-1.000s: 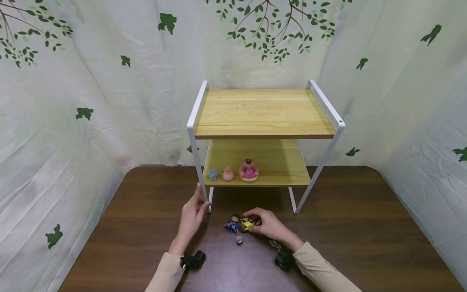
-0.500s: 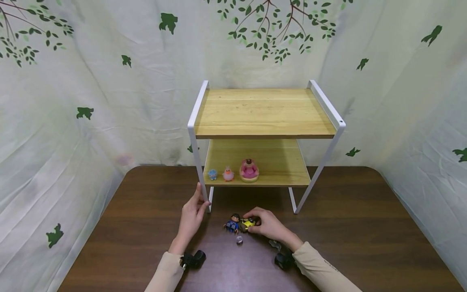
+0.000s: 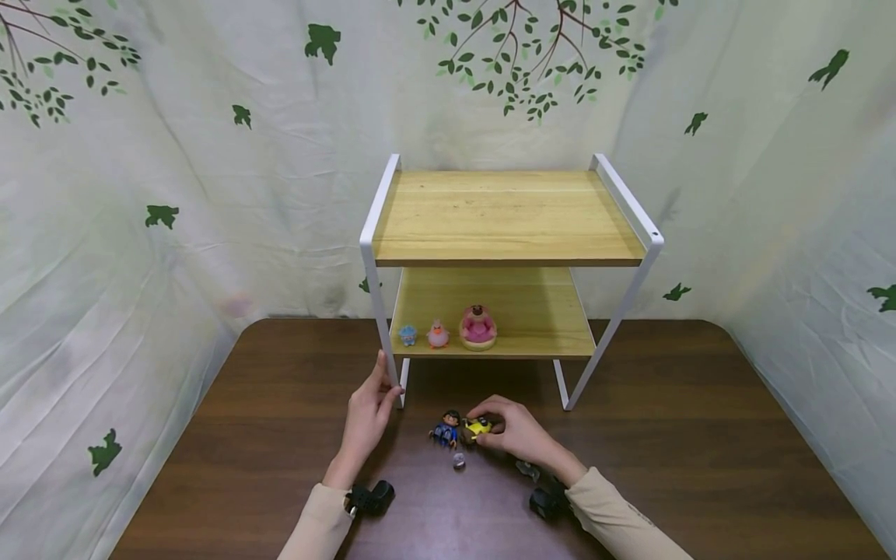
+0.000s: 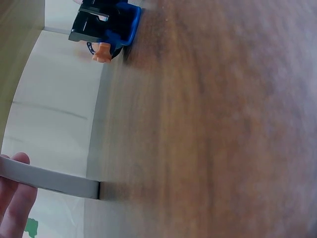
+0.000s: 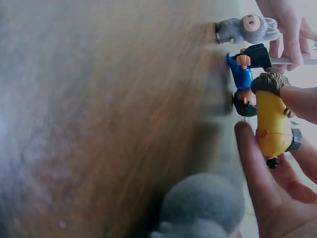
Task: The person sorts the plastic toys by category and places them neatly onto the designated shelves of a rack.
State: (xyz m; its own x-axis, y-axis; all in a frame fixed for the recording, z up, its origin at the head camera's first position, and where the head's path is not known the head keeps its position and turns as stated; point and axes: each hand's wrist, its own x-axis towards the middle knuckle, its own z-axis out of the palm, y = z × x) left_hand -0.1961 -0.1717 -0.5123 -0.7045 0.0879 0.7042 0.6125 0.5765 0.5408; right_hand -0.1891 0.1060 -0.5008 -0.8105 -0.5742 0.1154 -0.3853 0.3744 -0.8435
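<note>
My left hand (image 3: 367, 408) holds the front left leg of the white-framed shelf (image 3: 383, 311). In the left wrist view its fingers (image 4: 22, 203) wrap the white leg (image 4: 54, 181) near its lower end. My right hand (image 3: 521, 432) pinches a yellow toy figure (image 5: 272, 121) with a shaggy brown part between thumb and fingers, low over the table. Just left of it is a dark-haired toy figure in blue (image 3: 446, 429). A small grey eared toy (image 3: 459, 460) stands nearer to me, its pale face showing in the right wrist view.
On the lower shelf board (image 3: 539, 319) stand a small blue toy (image 3: 407, 335), a pink bird-like toy (image 3: 437, 334) and a pink bear (image 3: 478, 328). Another grey fuzzy toy (image 3: 527, 470) lies beside my right wrist. A leaf-printed curtain (image 3: 280, 179) backs the brown table (image 3: 700, 435).
The yellow figure has turned slightly in my right fingers, and the right hand has shifted very little. My left hand stays at the shelf leg.
</note>
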